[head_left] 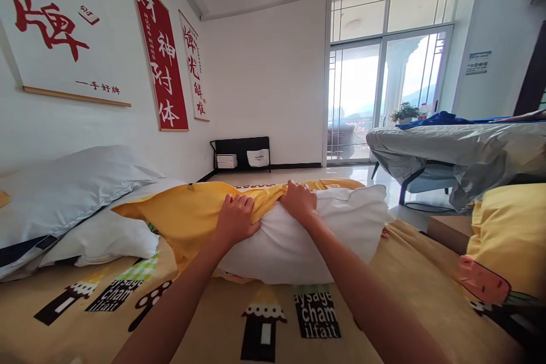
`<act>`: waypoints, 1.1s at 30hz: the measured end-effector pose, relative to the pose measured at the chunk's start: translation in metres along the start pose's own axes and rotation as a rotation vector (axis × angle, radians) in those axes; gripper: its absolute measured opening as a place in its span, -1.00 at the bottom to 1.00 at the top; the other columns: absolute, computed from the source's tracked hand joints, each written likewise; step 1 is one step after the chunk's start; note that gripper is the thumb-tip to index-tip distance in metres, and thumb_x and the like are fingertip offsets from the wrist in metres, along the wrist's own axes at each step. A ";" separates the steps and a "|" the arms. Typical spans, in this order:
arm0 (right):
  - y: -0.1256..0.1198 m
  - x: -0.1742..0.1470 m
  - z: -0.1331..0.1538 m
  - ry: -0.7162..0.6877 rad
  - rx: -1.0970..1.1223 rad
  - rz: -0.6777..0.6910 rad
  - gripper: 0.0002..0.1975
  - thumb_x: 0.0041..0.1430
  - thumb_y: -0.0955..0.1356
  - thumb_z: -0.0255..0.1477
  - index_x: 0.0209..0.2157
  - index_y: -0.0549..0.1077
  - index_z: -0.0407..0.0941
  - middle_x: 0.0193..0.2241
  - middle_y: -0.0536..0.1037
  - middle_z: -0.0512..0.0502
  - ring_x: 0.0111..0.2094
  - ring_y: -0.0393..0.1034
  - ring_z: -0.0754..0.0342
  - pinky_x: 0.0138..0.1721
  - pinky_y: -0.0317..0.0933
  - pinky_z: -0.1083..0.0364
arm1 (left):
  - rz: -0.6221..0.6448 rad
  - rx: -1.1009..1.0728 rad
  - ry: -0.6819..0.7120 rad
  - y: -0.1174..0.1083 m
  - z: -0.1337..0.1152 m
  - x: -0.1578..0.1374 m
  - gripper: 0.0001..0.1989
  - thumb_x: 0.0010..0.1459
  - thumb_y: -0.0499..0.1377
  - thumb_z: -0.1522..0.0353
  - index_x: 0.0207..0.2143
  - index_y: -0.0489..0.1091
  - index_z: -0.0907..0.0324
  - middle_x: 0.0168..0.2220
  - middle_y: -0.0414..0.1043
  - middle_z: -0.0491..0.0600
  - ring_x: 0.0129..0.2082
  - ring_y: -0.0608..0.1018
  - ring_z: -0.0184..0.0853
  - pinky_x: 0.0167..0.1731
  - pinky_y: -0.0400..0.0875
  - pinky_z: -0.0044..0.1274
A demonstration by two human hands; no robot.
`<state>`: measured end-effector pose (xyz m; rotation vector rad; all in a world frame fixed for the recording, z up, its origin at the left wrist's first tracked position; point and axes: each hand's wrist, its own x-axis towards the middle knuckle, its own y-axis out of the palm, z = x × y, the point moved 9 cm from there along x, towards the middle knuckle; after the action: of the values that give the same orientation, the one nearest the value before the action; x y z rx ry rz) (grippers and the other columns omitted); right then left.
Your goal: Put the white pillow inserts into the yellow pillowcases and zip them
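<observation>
A white pillow (281, 250) lies in front of me, its left part inside a yellow pillowcase (183, 210). My left hand (236, 216) is closed on the edge of the pillowcase, near the middle of the pillow. Farther right and a little higher, my right hand (299, 199) grips the same bunched yellow edge. The right end of the pillow sticks out bare, past my right hand. Both sets of fingers curl over the fabric, so the fingertips are partly hidden.
White pillows (77, 193) are piled at the left on the patterned tan bed sheet (213, 318). A yellow pillow with a printed carrot (507, 239) stands at the right beside a cardboard box (447, 232). Behind it is a table under a plastic cover (426, 142).
</observation>
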<state>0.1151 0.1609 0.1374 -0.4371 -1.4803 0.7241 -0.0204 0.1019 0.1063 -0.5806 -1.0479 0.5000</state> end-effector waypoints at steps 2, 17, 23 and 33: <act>-0.004 0.004 -0.001 -0.014 -0.015 -0.008 -0.83 0.06 0.24 -0.53 -0.40 0.48 -0.19 -0.52 0.51 -0.27 -0.41 0.35 -0.09 -0.33 0.10 -0.01 | 0.006 0.026 0.027 -0.005 -0.005 -0.004 -0.67 0.04 0.16 0.15 -0.24 0.36 0.20 -0.27 0.44 0.15 -0.25 0.43 -0.08 -0.24 0.18 -0.29; -0.125 -0.061 -0.004 -0.431 0.071 -0.817 -0.78 -0.01 0.26 -0.63 -0.36 0.47 -0.11 -0.40 0.56 -0.03 -0.34 0.29 0.06 -0.20 0.05 0.06 | -0.128 0.049 -0.003 -0.065 -0.009 -0.013 -0.85 0.00 0.19 0.31 -0.36 0.32 0.17 -0.37 0.41 0.05 -0.32 0.46 -0.14 -0.36 0.31 -0.39; -0.042 -0.061 -0.058 -0.104 -0.008 -0.213 -0.85 -0.12 0.28 -0.55 -0.46 0.46 -0.10 -0.51 0.54 -0.05 -0.42 0.33 0.03 -0.24 0.04 0.03 | -0.212 -0.015 0.053 -0.030 -0.037 -0.024 -0.64 0.13 0.03 0.48 0.01 0.30 0.28 -0.03 0.42 0.20 -0.01 0.43 -0.07 -0.06 0.27 -0.24; -0.064 -0.076 -0.044 -0.451 0.183 -0.752 -0.81 -0.01 0.26 -0.64 -0.40 0.44 -0.11 -0.40 0.58 -0.06 -0.32 0.33 0.03 -0.23 0.11 0.06 | -0.440 -0.197 0.161 -0.037 -0.082 0.008 -0.70 0.20 -0.04 0.55 -0.11 0.41 0.26 -0.12 0.55 0.09 -0.06 0.53 -0.17 -0.07 0.35 -0.34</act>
<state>0.1741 0.0710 0.1214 0.4471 -1.8075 0.3474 0.0611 0.0626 0.1054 -0.5331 -1.0384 -0.0362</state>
